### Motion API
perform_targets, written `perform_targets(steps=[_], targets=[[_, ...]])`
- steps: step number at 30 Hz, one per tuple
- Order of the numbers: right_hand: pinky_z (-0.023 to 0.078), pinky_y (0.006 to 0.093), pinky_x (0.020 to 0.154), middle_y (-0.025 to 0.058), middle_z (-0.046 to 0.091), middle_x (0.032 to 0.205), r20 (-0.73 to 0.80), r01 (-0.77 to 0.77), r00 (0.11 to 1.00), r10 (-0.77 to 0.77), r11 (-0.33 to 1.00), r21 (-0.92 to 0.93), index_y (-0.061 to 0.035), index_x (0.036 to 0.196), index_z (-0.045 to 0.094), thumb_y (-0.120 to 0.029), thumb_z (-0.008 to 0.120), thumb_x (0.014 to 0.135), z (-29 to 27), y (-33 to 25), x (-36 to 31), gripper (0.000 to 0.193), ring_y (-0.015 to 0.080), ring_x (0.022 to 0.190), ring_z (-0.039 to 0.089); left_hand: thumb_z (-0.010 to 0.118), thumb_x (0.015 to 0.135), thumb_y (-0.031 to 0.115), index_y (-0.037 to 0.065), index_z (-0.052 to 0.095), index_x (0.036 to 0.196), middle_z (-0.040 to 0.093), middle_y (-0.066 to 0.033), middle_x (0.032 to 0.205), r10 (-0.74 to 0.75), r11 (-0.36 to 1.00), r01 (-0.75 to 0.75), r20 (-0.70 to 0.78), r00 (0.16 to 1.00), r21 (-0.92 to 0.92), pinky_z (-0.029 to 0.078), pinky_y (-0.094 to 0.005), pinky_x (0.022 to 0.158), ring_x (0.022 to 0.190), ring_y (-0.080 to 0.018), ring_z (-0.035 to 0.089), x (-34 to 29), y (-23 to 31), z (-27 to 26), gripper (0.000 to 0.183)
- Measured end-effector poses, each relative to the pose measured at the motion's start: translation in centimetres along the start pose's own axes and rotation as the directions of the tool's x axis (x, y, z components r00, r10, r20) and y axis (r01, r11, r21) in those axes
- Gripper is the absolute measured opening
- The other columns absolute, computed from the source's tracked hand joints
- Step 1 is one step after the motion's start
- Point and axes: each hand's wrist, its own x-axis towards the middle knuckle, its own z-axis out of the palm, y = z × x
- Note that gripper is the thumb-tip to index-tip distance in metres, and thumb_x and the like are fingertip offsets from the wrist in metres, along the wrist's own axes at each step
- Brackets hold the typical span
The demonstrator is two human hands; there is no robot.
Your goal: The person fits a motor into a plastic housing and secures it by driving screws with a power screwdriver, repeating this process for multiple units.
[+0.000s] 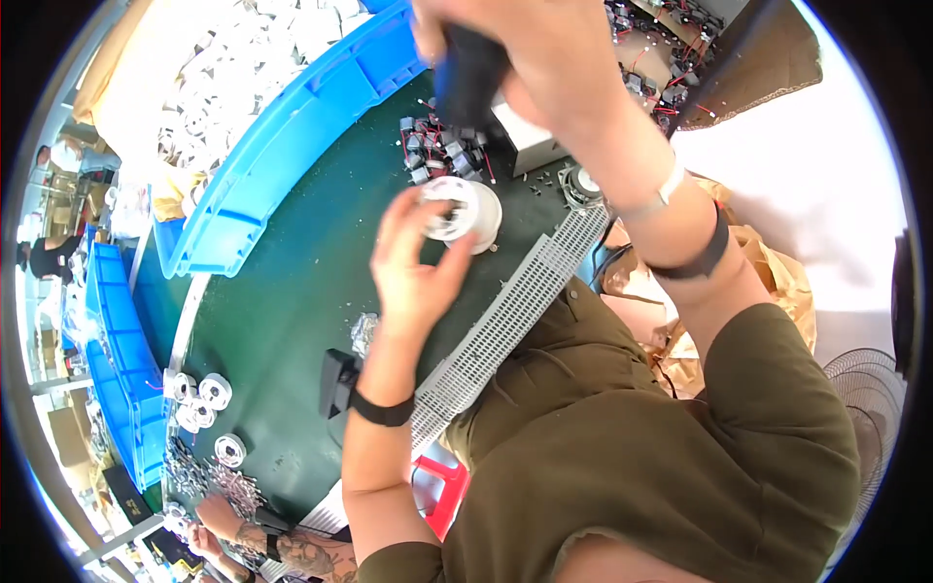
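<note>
My left hand (413, 257) curls its fingers and thumb around the near side of a white round plastic housing (491, 216) with openings in its top. It stands on the green table. Above and beyond it, my right hand (535, 58) is closed around a black handheld tool (473, 80), smeared by motion; its tip cannot be made out. Just past the housing lies a pile of small motors (437, 148) with red wires. Small screws (540, 183) are scattered to the right of the housing, near a round metal-rimmed part (583, 185).
A long blue bin (292, 146) borders the table's far left, with many white parts behind it. A grey perforated strip (515, 311) runs along the near edge. A white box (525, 141) and a carton of motors (651, 58) stand far right. Another person's hands (219, 520) work at lower left.
</note>
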Motion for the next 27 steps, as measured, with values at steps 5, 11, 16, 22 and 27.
perform_targets(steps=[5, 11, 16, 22, 27], targets=[[0.046, 0.0276, 0.067, 0.0085, 0.058, 0.085, -0.016, 0.051, 0.998, -0.058, 0.958, -0.283, 0.0045, 0.102, 0.051, -0.017, 0.071, 0.076, -1.2, 2.8, 3.4, 0.040, 0.0146, 0.077, 0.057, 0.076, 0.069, 0.006, 0.003, 0.057, 0.104, 0.061, -0.0158, 0.102, -0.052, 0.834, 0.109, -0.119, 0.991, 0.541, 0.048, -0.0359, 0.084, 0.095, -0.0277, 0.060, -1.1, -2.6, -10.8, 0.040], [0.048, 0.0275, 0.064, 0.0045, 0.065, 0.075, 0.111, 0.379, 0.911, -0.397, 0.701, -0.604, -0.0042, 0.087, 0.064, -0.014, 0.067, 0.078, -0.1, 7.2, -0.4, 0.014, 0.0148, 0.070, 0.062, 0.068, 0.077, 0.015, 0.002, 0.056, 0.111, 0.054, -0.0218, 0.116, -0.227, 0.383, 0.124, -0.037, 0.973, 0.915, 0.046, -0.0409, 0.085, 0.096, -0.0364, 0.058, -5.9, -6.2, -23.2, 0.038], [0.049, 0.0396, 0.067, 0.0122, 0.064, 0.077, 0.571, 0.294, 0.542, 0.616, 0.498, -0.816, -0.0061, 0.085, 0.064, -0.013, 0.068, 0.072, 1.1, 10.0, -1.2, 0.015, 0.0301, 0.074, 0.063, 0.068, 0.079, 0.014, 0.001, 0.055, 0.113, 0.055, -0.0218, 0.115, -0.006, 0.447, 0.238, -0.263, 0.965, 0.862, 0.045, -0.0413, 0.086, 0.101, -0.0370, 0.056, -0.4, -2.2, -20.2, 0.038], [0.051, 0.0408, 0.061, 0.0170, 0.064, 0.074, 0.644, 0.555, 0.574, 0.506, 0.338, -0.760, -0.0006, 0.073, 0.064, -0.009, 0.066, 0.066, 2.5, 14.3, -2.9, 0.010, 0.0329, 0.075, 0.064, 0.066, 0.081, 0.012, 0.001, 0.063, 0.099, 0.065, -0.0145, 0.095, 0.095, 0.751, 0.118, -0.284, 0.954, 0.650, 0.048, -0.0340, 0.079, 0.087, -0.0262, 0.063, 7.9, -1.1, -17.3, 0.022], [0.050, 0.0420, 0.067, 0.0146, 0.061, 0.077, 0.514, 0.541, 0.316, 0.797, 0.294, -0.788, -0.0016, 0.078, 0.058, -0.009, 0.066, 0.067, 2.3, 12.4, -0.7, 0.016, 0.0329, 0.078, 0.062, 0.063, 0.083, 0.020, 0.003, 0.065, 0.099, 0.068, -0.0139, 0.086, 0.023, 0.760, 0.140, -0.240, 0.970, 0.635, 0.050, -0.0316, 0.071, 0.079, -0.0236, 0.067, 15.3, -2.2, -18.4, 0.024]])
